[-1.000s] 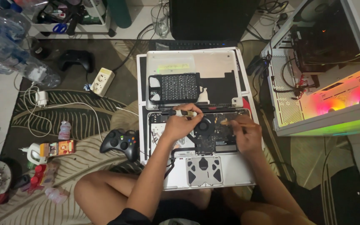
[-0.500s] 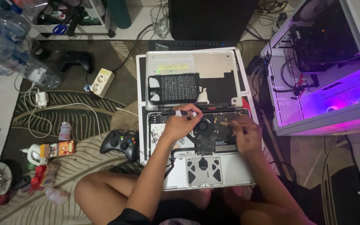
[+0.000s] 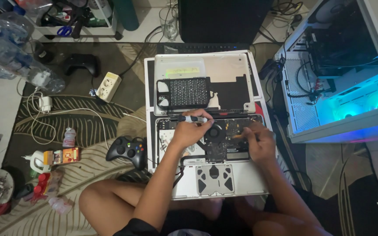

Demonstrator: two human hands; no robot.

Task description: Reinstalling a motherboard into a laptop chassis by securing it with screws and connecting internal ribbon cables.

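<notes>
While the person sits cross-legged on the rug, both hands stay in almost the same spots as a moment ago, so the work inside the open laptop is slow and careful; the one clear change is the light in the see-through computer case on the right, which went from orange to purple and is now blue. The left hand is closed around a small screwdriver with a grey and black handle, held sideways over the top edge of the laptop's insides. The right hand is curled on the right part of the board, fingers pinched close, and I cannot tell if it holds anything. The laptop lies on the rug between the knees, bottom side up with its cover off, showing a dark board, a round black fan and a silver frame. Its removed cover lies just behind it. A black game controller sits just to the left.
</notes>
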